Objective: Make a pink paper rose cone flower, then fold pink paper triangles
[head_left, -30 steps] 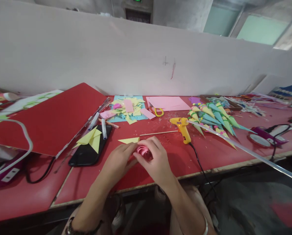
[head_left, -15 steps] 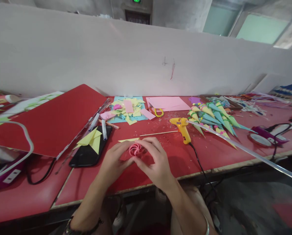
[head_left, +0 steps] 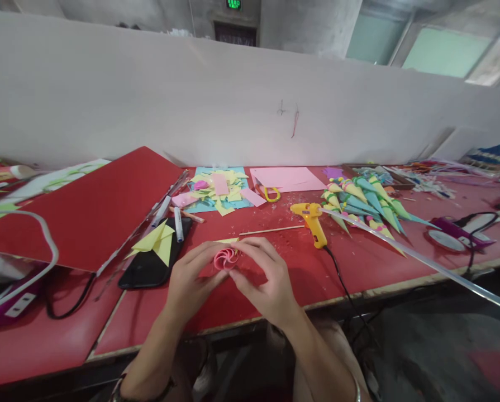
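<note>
Both hands meet above the front part of the red surface [head_left: 358,262]. The left hand [head_left: 189,279] and the right hand [head_left: 266,282] together hold a pink rolled paper coil [head_left: 225,259], with its spiral face turned up toward the camera. The fingertips of both hands are closed on the coil's rim, left hand on its left side and right hand on its right side and top. The coil is held just above the surface, between the two hands.

A yellow paper triangle [head_left: 227,240] lies on the surface just behind the coil, partly hidden by the fingers. A thin wooden stick [head_left: 270,229] lies flat behind the hands. A yellow glue gun [head_left: 310,219] rests to the right of the stick, with its black cord [head_left: 342,282] running off the front edge of the surface. A long clear glue stick [head_left: 421,258] extends from the gun toward the right.

To the left of the hands, a black phone [head_left: 153,262] lies flat with a folded yellow paper [head_left: 155,239] and a marker pen [head_left: 177,223] on top of it. A large red board [head_left: 86,206] lies tilted further left. Toward the back lie a pile of paper scraps [head_left: 218,187], a pink sheet [head_left: 285,177] and yellow-handled scissors [head_left: 270,192]. A group of paper cones [head_left: 365,198] lies to the right of the gun.
</note>
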Motion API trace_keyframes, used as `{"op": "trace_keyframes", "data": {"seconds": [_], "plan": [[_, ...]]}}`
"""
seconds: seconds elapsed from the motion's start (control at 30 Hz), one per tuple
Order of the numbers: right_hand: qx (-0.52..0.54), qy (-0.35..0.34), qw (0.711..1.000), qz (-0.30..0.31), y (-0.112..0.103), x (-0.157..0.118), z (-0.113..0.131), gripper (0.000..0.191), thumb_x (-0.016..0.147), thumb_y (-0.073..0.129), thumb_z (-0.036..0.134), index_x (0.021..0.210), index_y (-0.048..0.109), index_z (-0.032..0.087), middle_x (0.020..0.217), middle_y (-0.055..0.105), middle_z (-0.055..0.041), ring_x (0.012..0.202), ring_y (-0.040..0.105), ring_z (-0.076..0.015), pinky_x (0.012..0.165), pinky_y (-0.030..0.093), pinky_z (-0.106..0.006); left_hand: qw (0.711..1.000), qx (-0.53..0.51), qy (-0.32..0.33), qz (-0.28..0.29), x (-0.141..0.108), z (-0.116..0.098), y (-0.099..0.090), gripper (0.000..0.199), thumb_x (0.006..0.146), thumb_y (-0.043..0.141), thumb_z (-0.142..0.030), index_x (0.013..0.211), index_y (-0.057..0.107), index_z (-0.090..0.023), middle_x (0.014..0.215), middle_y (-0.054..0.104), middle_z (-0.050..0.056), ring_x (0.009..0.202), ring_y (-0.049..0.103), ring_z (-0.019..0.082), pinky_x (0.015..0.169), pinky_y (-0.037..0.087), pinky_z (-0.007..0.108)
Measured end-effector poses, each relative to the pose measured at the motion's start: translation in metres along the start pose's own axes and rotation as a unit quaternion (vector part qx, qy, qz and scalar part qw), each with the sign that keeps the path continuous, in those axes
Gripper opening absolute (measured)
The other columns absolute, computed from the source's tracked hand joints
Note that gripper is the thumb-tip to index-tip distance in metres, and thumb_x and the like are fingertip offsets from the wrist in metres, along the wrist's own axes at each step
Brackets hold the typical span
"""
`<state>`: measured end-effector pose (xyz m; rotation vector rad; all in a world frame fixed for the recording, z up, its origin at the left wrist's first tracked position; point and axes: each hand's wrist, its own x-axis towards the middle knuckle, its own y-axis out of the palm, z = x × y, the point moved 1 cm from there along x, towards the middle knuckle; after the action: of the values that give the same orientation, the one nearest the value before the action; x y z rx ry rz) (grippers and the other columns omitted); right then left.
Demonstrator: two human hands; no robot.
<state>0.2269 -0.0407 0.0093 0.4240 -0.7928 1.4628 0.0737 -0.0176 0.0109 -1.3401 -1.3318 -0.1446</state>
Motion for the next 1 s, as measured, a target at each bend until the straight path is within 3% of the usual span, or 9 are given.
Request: {"op": "trace_keyframes", "data": {"seconds": [0.27, 0.57, 0.77, 1.0], "plan": [[0.027, 0.033, 0.999, -0.018, 0.0024, -0.0005, 0.0014, 0.018, 0.078, 0.056, 0.020, 0.096, 0.058, 0.022, 0.098, 0.060, -0.0044, 0.095, 0.056, -0.0176, 0.086, 0.046, -0.033, 1.000, -0.001, 0.012, 0.005, 0.0021, -0.0033, 0.0009, 0.027, 0.081, 0.053, -0.030, 0.105, 0.059, -0.017, 0.097, 0.069, 0.009, 0.086, 0.065, 0.017, 0.076, 0.051, 0.025], [0.019, 0.025, 0.999, -0.009, 0.0023, -0.0013, 0.0001, 0.028, 0.080, 0.056, 0.020, 0.108, 0.056, 0.024, 0.102, 0.061, -0.0036, 0.096, 0.055, -0.0162, 0.086, 0.045, -0.031, 0.999, 0.037, 0.020, -0.008, -0.0027, 0.0016, 0.0017, 0.029, 0.082, 0.051, -0.037, 0.093, 0.063, -0.013, 0.085, 0.072, 0.009, 0.075, 0.067, 0.017, 0.067, 0.053, 0.023], [-0.023, 0.010, 0.998, -0.049, 0.0034, -0.0021, -0.0002, 0.026, 0.080, 0.056, 0.023, 0.106, 0.059, 0.025, 0.101, 0.060, -0.0049, 0.097, 0.055, -0.0179, 0.086, 0.046, -0.033, 0.999, 0.036, -0.025, 0.005, -0.0001, -0.0013, 0.0022, 0.028, 0.082, 0.050, -0.036, 0.097, 0.063, -0.016, 0.090, 0.072, 0.007, 0.078, 0.067, 0.017, 0.068, 0.053, 0.024], [-0.058, 0.010, 0.996, -0.070, 0.0069, -0.0046, -0.0008, 0.025, 0.081, 0.056, 0.022, 0.105, 0.061, 0.023, 0.096, 0.060, -0.0058, 0.092, 0.056, -0.0176, 0.082, 0.048, -0.032, 0.998, 0.057, -0.013, 0.003, 0.0007, -0.0028, 0.0033, 0.029, 0.083, 0.049, -0.035, 0.098, 0.063, -0.015, 0.090, 0.072, 0.007, 0.077, 0.067, 0.016, 0.068, 0.052, 0.022]]}}
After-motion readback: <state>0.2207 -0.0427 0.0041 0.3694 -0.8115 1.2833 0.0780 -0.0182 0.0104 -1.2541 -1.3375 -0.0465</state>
